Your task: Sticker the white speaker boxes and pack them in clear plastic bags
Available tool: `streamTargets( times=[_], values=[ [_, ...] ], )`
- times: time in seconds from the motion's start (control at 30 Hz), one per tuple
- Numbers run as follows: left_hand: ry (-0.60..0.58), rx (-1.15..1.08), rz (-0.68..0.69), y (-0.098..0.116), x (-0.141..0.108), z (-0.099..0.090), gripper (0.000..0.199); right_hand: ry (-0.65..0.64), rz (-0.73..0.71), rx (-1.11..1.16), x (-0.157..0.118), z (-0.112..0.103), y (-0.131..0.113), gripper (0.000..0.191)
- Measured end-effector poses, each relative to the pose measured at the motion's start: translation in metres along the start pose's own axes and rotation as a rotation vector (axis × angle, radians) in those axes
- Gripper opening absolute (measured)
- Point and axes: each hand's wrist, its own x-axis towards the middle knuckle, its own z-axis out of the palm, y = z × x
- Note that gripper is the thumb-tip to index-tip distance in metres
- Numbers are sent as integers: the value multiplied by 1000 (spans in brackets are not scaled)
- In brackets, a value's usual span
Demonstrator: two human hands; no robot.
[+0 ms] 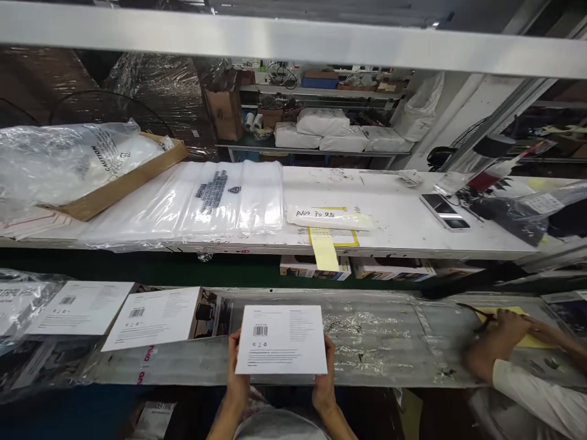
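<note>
Between my two hands is a white printed box, its barcode face turned up toward me, just over the near bench. My left hand grips the box's left edge, and my right hand grips its right edge. The fingers beneath the box are hidden. To the left, two similar white boxes lie side by side, the nearer box and a farther box. The nearer one shows a dark picture on its side.
Plastic film covers the near bench. On the white shelf lie clear plastic bags, a cardboard tray, a marked white packet and a phone-like device. At right, a co-worker's hands work over something yellow.
</note>
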Motion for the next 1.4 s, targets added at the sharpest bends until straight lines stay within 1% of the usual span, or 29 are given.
streamTargets(
  times=[0.07,0.1,0.13,0.17,0.2,0.23,0.27,0.3,0.33,0.37,0.4,0.43,0.47,0.5,0.53,0.57,0.6,0.67,0.7,0.77,0.83,0.93,1.1,1.27,1.4],
  values=[
    [-109,68,-63,-7,3,-3,48,112,66,77,-5,-16,-1,77],
    [-164,115,-99,-4,6,-4,45,145,91,121,-6,-27,-3,75],
    [-202,166,-117,3,10,-3,43,160,103,162,-7,-40,-7,69],
    [-217,216,-109,15,15,0,43,164,105,198,-6,-55,-13,60],
    [-209,258,-71,33,20,6,44,163,99,223,-2,-72,-21,51],
    [-198,294,-9,54,26,17,45,165,89,234,5,-90,-31,46],
    [-199,322,75,78,31,31,44,183,81,236,16,-110,-44,47],
    [-235,336,171,103,35,50,42,220,72,225,29,-130,-60,50],
    [-322,366,267,128,39,73,38,265,56,204,46,-150,-79,44],
    [-414,417,382,151,43,98,33,338,29,166,65,-169,-100,41],
    [-492,497,516,170,46,124,27,417,-5,136,86,-186,-123,40],
    [-527,562,689,184,51,150,23,460,-51,107,109,-200,-146,38],
    [-565,611,841,193,56,175,20,508,-137,26,131,-210,-169,37],
    [-607,661,957,197,63,196,19,468,-223,-78,154,-216,-189,35],
    [-644,729,1033,197,71,214,17,403,-304,-177,175,-219,-207,32],
    [-679,807,1075,194,79,227,17,309,-369,-272,195,-218,-221,28],
    [-706,888,1088,189,88,236,22,218,-402,-344,213,-214,-230,23],
    [-737,1015,1090,178,104,242,37,88,-420,-419,239,-204,-236,15],
    [-746,1044,1099,173,110,240,39,56,-414,-436,247,-198,-234,13],
    [-749,1049,1135,167,117,235,34,39,-403,-463,255,-189,-227,10],
    [-737,1038,1175,164,120,231,26,39,-395,-491,256,-185,-220,11],
    [-719,1034,1213,164,120,230,22,15,-385,-520,254,-185,-219,11],
    [-725,1012,1262,162,121,232,21,-10,-363,-554,256,-186,-225,10],
    [-688,968,1341,157,124,231,22,-49,-333,-584,255,-188,-230,9],
    [-674,966,1372,154,125,230,24,-32,-328,-594,255,-187,-232,4]
  ],
)
